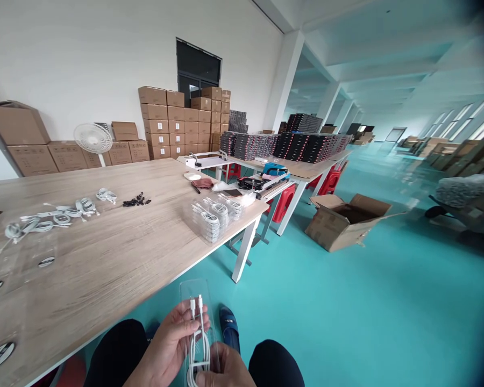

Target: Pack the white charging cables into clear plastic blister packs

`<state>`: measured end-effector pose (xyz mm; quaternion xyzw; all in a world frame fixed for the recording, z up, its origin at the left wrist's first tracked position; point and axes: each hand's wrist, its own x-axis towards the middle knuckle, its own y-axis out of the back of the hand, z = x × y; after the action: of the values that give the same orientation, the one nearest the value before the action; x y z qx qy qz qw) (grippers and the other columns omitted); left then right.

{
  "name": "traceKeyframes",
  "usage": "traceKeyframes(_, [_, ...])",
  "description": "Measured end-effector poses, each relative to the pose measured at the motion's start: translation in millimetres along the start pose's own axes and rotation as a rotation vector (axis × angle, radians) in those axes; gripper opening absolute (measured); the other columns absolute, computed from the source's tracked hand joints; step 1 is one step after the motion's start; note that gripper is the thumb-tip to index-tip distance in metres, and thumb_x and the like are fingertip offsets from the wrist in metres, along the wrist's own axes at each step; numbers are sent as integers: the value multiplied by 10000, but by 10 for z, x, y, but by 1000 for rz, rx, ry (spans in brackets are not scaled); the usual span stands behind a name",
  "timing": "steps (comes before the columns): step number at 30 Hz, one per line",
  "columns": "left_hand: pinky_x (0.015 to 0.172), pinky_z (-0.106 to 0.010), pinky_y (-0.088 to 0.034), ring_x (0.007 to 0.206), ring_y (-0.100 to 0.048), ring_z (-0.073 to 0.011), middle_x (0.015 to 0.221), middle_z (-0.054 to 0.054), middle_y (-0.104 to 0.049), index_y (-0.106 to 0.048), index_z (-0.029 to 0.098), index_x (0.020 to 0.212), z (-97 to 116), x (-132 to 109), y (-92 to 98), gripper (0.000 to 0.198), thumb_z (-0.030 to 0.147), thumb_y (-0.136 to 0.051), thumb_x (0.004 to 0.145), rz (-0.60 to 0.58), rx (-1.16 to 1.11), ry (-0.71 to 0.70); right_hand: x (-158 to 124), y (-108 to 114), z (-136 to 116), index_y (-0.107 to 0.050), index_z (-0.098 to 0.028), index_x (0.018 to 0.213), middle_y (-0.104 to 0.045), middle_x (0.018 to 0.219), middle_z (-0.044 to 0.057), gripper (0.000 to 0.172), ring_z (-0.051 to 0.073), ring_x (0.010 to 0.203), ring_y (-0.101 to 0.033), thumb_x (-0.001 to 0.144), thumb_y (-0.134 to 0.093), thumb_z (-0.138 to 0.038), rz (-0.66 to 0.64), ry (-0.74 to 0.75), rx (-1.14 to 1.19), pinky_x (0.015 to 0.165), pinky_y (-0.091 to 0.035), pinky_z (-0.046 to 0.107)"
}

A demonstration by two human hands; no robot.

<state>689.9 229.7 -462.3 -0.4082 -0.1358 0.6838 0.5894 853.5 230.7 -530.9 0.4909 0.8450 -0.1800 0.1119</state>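
Observation:
A coiled white charging cable point(199, 339) lies in a clear plastic tray point(184, 290) above my lap, its two plugs side by side at the far end. My left hand point(173, 336) is closed around the tray's left side, its thumb on the cable just below the plugs. Lower down, my right hand point(226, 368) grips the tray's right side, and its thumb presses on the cable's coil. Some of the fingers are hidden behind the tray and cable.
The wooden table point(145, 258) bears loose white cables point(60, 215), small black pieces point(137, 200) and stacked trays of cables point(212, 220). An open carton point(339, 226) stands on the green floor. Cardboard boxes point(185, 126) and a white fan point(92, 138) are near the wall.

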Motion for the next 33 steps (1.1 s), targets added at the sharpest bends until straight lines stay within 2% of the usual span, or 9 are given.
traceKeyframes(4, [960, -380, -567, 921, -743, -229, 989, -98, -784, -769, 141, 940, -52, -16, -13, 287, 67, -838, 672, 47, -54, 4, -32, -19, -17, -547, -195, 719, -506, 573, -82, 576, 66, 527, -401, 471, -953, -520, -7, -19, 54, 525, -242, 240])
traceKeyframes(7, [929, -367, -570, 898, -734, -219, 965, -88, -774, -767, 140, 927, -49, -52, -23, 270, 82, -843, 675, 67, -36, 19, -71, 18, -26, -617, -181, 820, -554, 644, -43, 605, 106, 591, -468, 543, -875, -653, 12, 69, -12, 565, -331, 251])
traceKeyframes(11, [810, -328, -564, 783, -715, -201, 833, -65, -744, -757, 139, 877, -82, -89, 10, 236, 114, -842, 658, 98, 41, 54, -171, 132, -161, -614, -218, 1218, -668, 1053, 96, 486, 231, 885, -625, 866, -656, -551, 345, 353, -442, 744, -520, 338])
traceKeyframes(13, [743, -333, -553, 713, -693, -199, 757, -52, -716, -749, 137, 849, -146, -96, 50, 241, 119, -834, 624, 62, 88, 84, -225, 173, -299, -547, -284, 1350, -611, 1272, 121, 383, 251, 1056, -626, 973, -523, -350, 366, 520, -720, 849, -551, 362])
traceKeyframes(17, [607, -317, -494, 592, -641, -192, 678, -49, -688, -732, 139, 829, -316, -141, 180, 247, 169, -812, 597, -66, 209, 198, -296, 187, -588, -650, -282, 1171, -661, 1147, 81, 325, 238, 1023, -631, 933, -506, -115, 162, 704, -1179, 886, -547, 374])
traceKeyframes(22, [618, -321, -486, 564, -640, -196, 615, -43, -684, -716, 149, 753, -531, -268, 336, 240, 198, -864, 570, -135, 276, 247, -357, 196, -712, -631, -213, 842, -688, 917, 23, 78, 198, 866, -615, 852, -672, -147, -130, 666, -1456, 767, -501, 312])
traceKeyframes(25, [643, -348, -495, 551, -644, -206, 602, -56, -685, -712, 140, 719, -648, -332, 366, 306, 228, -927, 519, -196, 227, 277, -375, 223, -636, -609, -212, 763, -653, 779, 7, 152, 173, 733, -563, 871, -612, -105, -257, 722, -1558, 652, -452, 288])
traceKeyframes(29, [650, -343, -485, 578, -630, -190, 637, -88, -707, -737, 127, 688, -716, -399, 356, 316, 282, -943, 505, -222, 195, 314, -370, 268, -491, -619, -215, 721, -625, 699, 5, 228, 175, 663, -518, 799, -564, -9, -364, 817, -1626, 645, -446, 283])
traceKeyframes(33, [638, -331, -451, 621, -632, -208, 629, -102, -717, -729, 142, 651, -728, -457, 331, 295, 316, -927, 518, -206, 258, 322, -409, 297, -490, -668, -212, 763, -655, 693, 7, 137, 178, 674, -557, 847, -612, -120, -423, 756, -1516, 650, -444, 289])
